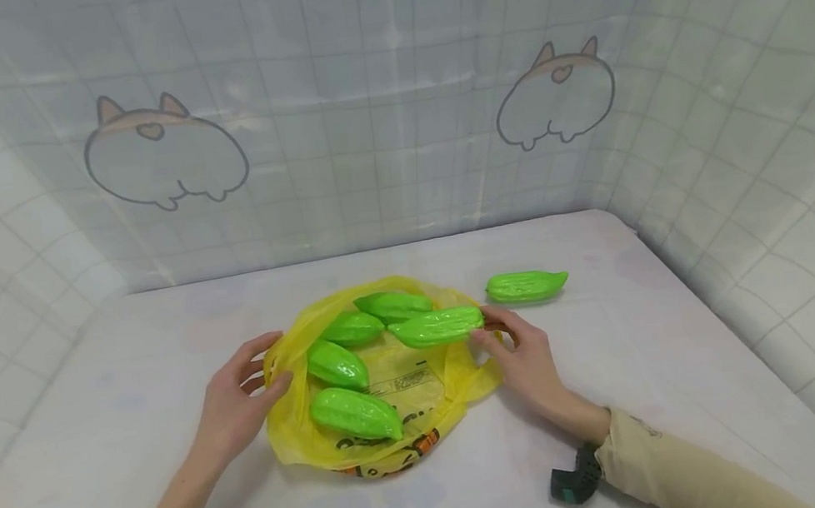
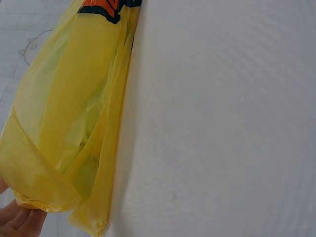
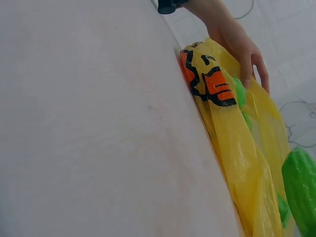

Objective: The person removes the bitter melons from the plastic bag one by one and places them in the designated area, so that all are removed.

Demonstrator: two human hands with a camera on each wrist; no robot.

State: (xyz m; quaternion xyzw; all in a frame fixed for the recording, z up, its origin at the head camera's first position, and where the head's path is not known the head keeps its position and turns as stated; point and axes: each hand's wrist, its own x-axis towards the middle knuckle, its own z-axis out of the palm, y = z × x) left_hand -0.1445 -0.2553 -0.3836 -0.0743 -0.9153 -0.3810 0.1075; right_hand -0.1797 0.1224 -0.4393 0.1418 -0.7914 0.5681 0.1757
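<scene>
A yellow plastic bag [image 1: 287, 427] lies with its mouth spread wide on the table. Inside it rest several shiny green toy bitter melons [image 1: 356, 415]. On its left side, my left hand [image 1: 232, 404] pinches the rim between thumb and fingers; the left wrist view shows these fingers [image 2: 24, 222] at the bag's edge. My right hand [image 1: 528, 357] grips one bitter melon [image 1: 437, 328] by its blunt end, above the right part of the bag's mouth, its pointed tip to the left. That melon [image 3: 301, 190] also shows at the right edge of the right wrist view.
Another bitter melon [image 1: 527, 286] lies on the white-covered table [image 1: 613, 331], behind and right of the bag. A tiled-pattern curtain [image 1: 367, 166] with cartoon animal drawings closes off the back, and similar sheets [image 1: 780, 144] stand at both sides.
</scene>
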